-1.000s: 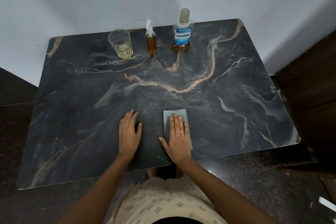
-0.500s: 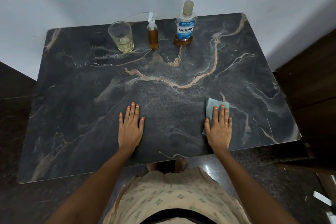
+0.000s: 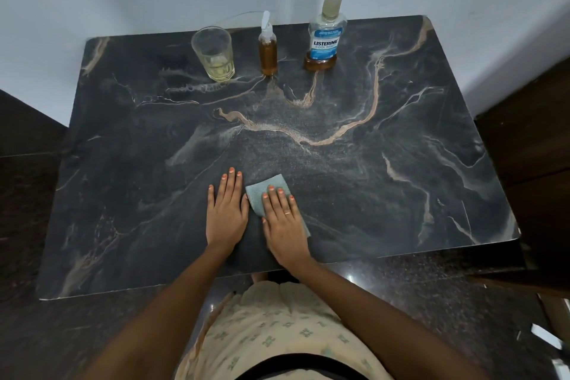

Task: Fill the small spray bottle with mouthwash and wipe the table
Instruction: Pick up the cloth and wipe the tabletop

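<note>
My right hand [image 3: 282, 219] lies flat on a pale blue-green cloth [image 3: 266, 187], pressing it onto the dark marble table [image 3: 385, 182] near the front edge. My left hand [image 3: 226, 210] rests flat on the tabletop just left of the cloth, fingers together, holding nothing. At the back stand a small spray bottle [image 3: 267, 49] full of amber liquid with a white nozzle, and to its right a Listerine mouthwash bottle [image 3: 325, 37], capped, with a little amber liquid at its bottom.
A clear glass [image 3: 212, 54] with a little pale liquid stands at the back left of the spray bottle. A white wall rises behind the table. Dark wooden furniture [image 3: 530, 145] flanks the right side, and a dark polished floor lies below.
My right hand slid the cloth from the table's right side back left, beside my left hand. A second ago it was near this middle spot. The left hand stayed put.
</note>
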{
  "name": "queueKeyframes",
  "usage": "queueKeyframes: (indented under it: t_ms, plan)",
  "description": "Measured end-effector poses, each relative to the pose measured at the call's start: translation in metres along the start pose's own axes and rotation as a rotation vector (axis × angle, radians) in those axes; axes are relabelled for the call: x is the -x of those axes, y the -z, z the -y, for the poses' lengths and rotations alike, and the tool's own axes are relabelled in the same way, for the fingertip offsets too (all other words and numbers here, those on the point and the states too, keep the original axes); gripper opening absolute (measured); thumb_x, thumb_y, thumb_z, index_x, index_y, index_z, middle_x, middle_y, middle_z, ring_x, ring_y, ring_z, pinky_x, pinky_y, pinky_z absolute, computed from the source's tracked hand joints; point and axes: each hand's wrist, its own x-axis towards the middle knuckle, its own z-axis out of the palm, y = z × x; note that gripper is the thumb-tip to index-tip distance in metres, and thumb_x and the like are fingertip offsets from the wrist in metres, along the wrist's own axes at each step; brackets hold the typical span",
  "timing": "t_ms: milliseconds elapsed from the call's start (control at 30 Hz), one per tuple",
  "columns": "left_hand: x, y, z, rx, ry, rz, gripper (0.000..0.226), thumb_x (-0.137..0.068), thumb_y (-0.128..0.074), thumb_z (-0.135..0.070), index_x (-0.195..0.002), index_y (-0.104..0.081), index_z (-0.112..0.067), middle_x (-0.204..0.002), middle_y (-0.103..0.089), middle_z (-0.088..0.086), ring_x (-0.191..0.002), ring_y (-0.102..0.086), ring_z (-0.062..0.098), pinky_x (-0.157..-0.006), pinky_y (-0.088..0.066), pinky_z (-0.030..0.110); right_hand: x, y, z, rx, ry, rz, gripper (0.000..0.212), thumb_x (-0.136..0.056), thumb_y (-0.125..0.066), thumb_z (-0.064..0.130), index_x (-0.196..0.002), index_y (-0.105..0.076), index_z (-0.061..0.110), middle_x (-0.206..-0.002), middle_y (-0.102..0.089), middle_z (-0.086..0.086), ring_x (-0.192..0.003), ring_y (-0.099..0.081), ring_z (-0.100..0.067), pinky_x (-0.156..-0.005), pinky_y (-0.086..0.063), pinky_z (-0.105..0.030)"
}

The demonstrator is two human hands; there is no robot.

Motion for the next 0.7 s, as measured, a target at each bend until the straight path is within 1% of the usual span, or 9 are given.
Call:
queueKeyframes:
  t_ms: [100, 167, 233, 300, 367, 467, 533, 600, 700]
  plan:
    - [0.0, 0.0, 0.0, -0.005, -0.002, -0.001, 0.05, -0.098, -0.032, -0.024, -0.144, -0.015, -0.015, -0.154, -0.016, 0.004, -0.142, -0.011, 0.016, -0.116, -0.002, 0.04, 0.012, 0.0, -0.014, 0.062, 0.018, 0.03, 0.049, -0.087, -0.032, 0.027, -0.129, -0.048, 0.01, -0.137, -0.049, -0.006, -0.129, -0.043, -0.017, -0.105, -0.038, -0.038]
    - [0.001, 0.0, 0.0, -0.003, -0.003, 0.0, 0.05, -0.098, -0.032, -0.025, -0.144, -0.015, -0.015, -0.154, -0.015, 0.003, -0.142, -0.011, 0.016, -0.116, -0.002, 0.041, 0.024, -0.002, -0.027, 0.065, 0.015, 0.057, 0.05, -0.086, -0.031, 0.026, -0.13, -0.047, 0.009, -0.138, -0.049, -0.007, -0.129, -0.043, -0.018, -0.106, -0.036, -0.04]
    - [0.0, 0.0, 0.001, 0.008, -0.003, 0.0, 0.05, -0.098, -0.028, -0.028, -0.144, -0.015, -0.016, -0.154, -0.015, 0.002, -0.142, -0.01, 0.015, -0.116, -0.002, 0.041, 0.037, -0.001, -0.048, 0.044, -0.008, 0.05, 0.05, -0.086, -0.032, 0.024, -0.131, -0.045, 0.008, -0.139, -0.047, -0.008, -0.129, -0.042, -0.02, -0.111, -0.027, -0.038]
    - [0.0, 0.0, 0.001, 0.01, -0.003, 0.003, 0.051, -0.096, -0.023, -0.031, -0.144, -0.014, -0.016, -0.154, -0.014, 0.001, -0.142, -0.009, 0.014, -0.116, -0.001, 0.04, 0.047, 0.003, -0.076, 0.015, -0.096, 0.001, 0.05, -0.086, -0.032, 0.022, -0.132, -0.043, 0.006, -0.139, -0.046, -0.01, -0.129, -0.042, -0.026, -0.111, -0.019, -0.036]
    - [-0.001, -0.001, 0.001, 0.006, -0.002, 0.003, 0.05, -0.098, -0.026, -0.028, -0.144, -0.013, -0.016, -0.154, -0.014, 0.001, -0.142, -0.008, 0.014, -0.116, -0.002, 0.041, 0.052, 0.011, -0.106, 0.001, -0.209, -0.063, 0.051, -0.088, -0.028, 0.023, -0.134, -0.04, 0.004, -0.141, -0.043, -0.013, -0.13, -0.039, -0.03, -0.112, -0.018, -0.038]
    - [0.0, -0.001, 0.001, 0.001, 0.002, 0.004, 0.05, -0.098, -0.03, -0.026, -0.144, -0.013, -0.016, -0.154, -0.014, 0.002, -0.142, -0.009, 0.014, -0.117, -0.002, 0.041, 0.05, 0.016, -0.132, -0.033, -0.353, -0.116, 0.047, -0.096, -0.027, 0.022, -0.139, -0.027, 0.005, -0.148, -0.028, -0.012, -0.138, -0.024, -0.028, -0.114, -0.014, -0.042]
    - [0.0, 0.0, 0.001, 0.002, 0.005, 0.006, 0.05, -0.098, -0.03, -0.026, -0.144, -0.013, -0.016, -0.154, -0.014, 0.002, -0.142, -0.009, 0.014, -0.116, -0.002, 0.041, 0.044, 0.014, -0.133, -0.067, -0.435, -0.144, 0.046, -0.098, -0.035, 0.016, -0.14, -0.022, 0.005, -0.151, -0.021, -0.012, -0.141, -0.017, -0.027, -0.116, -0.008, -0.041]
    - [0.0, 0.0, 0.001, 0.003, 0.002, 0.004, 0.05, -0.098, -0.03, -0.026, -0.144, -0.014, -0.016, -0.154, -0.014, 0.002, -0.142, -0.009, 0.014, -0.116, -0.002, 0.041, 0.038, 0.012, -0.121, -0.086, -0.482, -0.146, 0.047, -0.097, -0.036, 0.014, -0.141, -0.021, 0.004, -0.152, -0.019, -0.014, -0.141, -0.014, -0.028, -0.116, -0.004, -0.039]
    - [0.0, 0.0, 0.001, 0.008, 0.0, 0.0, 0.05, -0.098, -0.032, -0.025, -0.144, -0.015, -0.015, -0.154, -0.016, 0.003, -0.142, -0.01, 0.015, -0.117, -0.004, 0.043, 0.028, 0.008, -0.088, -0.063, -0.368, -0.064, 0.048, -0.097, -0.034, 0.016, -0.141, -0.02, 0.004, -0.152, -0.018, -0.014, -0.141, -0.011, -0.03, -0.114, 0.001, -0.038]
